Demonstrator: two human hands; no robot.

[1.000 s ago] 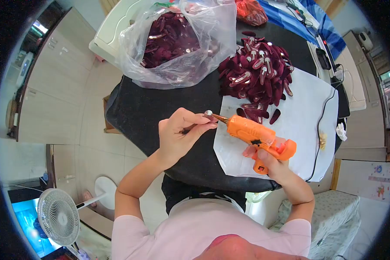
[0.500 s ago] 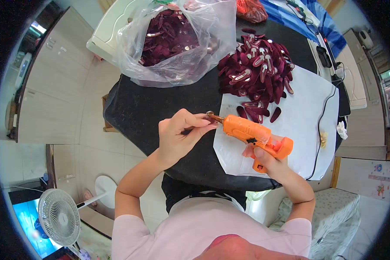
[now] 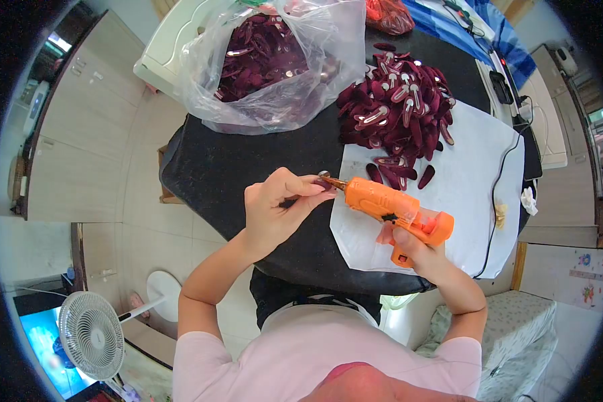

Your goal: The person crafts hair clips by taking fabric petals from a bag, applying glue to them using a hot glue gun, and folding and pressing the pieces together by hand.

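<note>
My right hand (image 3: 415,248) is wrapped round the handle of an orange glue gun (image 3: 382,199). Its metal nozzle points left and meets a small dark red hair clip (image 3: 324,183), which my left hand (image 3: 281,204) pinches between thumb and fingertips. Most of that clip is hidden by the fingers and the nozzle. Beyond the glue gun lies a heap of dark red hair clips (image 3: 402,100), several showing their silver metal side. A few loose ones rest on the white sheet (image 3: 442,221) at the heap's near edge.
A clear plastic bag (image 3: 268,117) full of dark red pieces stands at the far left of the black-covered table (image 3: 228,161). Behind the heap is a red bag (image 3: 388,17). A black cord (image 3: 494,201) crosses the sheet on the right. A white fan (image 3: 92,335) stands at lower left.
Both hands, the glue gun and the clip stay almost exactly where they were. No clear movement shows between the frames.
</note>
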